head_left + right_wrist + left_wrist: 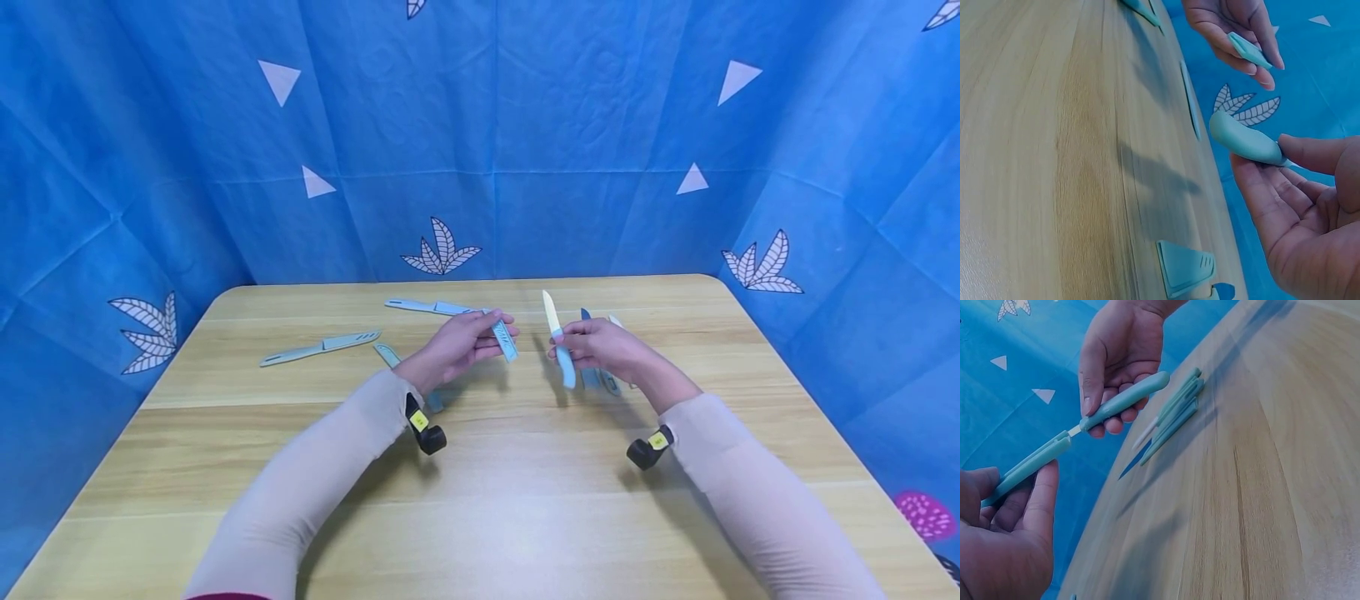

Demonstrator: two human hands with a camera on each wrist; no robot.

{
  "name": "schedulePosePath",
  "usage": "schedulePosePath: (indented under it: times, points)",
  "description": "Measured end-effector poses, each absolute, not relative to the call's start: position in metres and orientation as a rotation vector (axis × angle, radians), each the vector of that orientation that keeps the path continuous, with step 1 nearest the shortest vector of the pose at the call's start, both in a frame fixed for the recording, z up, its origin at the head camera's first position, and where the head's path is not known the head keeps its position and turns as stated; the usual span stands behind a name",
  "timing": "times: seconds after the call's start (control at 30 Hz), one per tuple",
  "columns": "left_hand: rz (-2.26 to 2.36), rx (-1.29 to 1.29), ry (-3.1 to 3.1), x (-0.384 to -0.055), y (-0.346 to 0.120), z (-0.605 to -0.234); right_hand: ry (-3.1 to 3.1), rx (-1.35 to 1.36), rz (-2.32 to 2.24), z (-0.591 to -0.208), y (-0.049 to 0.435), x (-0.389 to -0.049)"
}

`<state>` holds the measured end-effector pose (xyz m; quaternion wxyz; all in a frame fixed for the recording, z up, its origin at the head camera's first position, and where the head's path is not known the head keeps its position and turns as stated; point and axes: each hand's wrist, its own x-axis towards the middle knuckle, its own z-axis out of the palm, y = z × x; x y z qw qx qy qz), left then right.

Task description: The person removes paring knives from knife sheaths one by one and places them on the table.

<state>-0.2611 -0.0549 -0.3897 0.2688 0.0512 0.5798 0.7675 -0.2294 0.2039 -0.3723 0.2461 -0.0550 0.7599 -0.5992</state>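
My left hand (467, 343) pinches a light blue knife sheath (505, 341) between thumb and fingers, raised above the table. Its slotted side shows in the head view. In my right hand (603, 348) is a paring knife (564, 363), gripped at the handle's blade end. Its pale blade points up and away, and the curved light blue handle (1247, 140) hangs toward me. Knife and sheath are apart in the head view, though the sheath overlaps the blade in the left wrist view. Below the right hand lie a knife with a dark blue blade (585, 314) and other pieces, partly hidden.
On the wooden table (510, 483), a sheathed light blue knife (321, 348) lies at the left and another (426, 306) at the back. A third light blue piece (387, 356) is partly covered by the left forearm. A blue curtain (495, 125) hangs behind.
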Motion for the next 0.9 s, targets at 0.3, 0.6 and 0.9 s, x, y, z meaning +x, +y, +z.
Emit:
schedulePosePath:
  times: [0.3,0.6,0.9]
  points:
    - [2.036,0.137,1.581,-0.266,-0.048,-0.391,2.071,-0.12,-1.629,-0.376,0.208,-0.235]
    - [2.001,0.184,1.587,-0.27,-0.034,-0.395,2.085,-0.088,-1.623,-0.377,0.209,-0.238]
    - [1.987,0.165,1.618,-0.277,-0.027,-0.404,2.084,-0.058,-1.621,-0.379,0.211,-0.241]
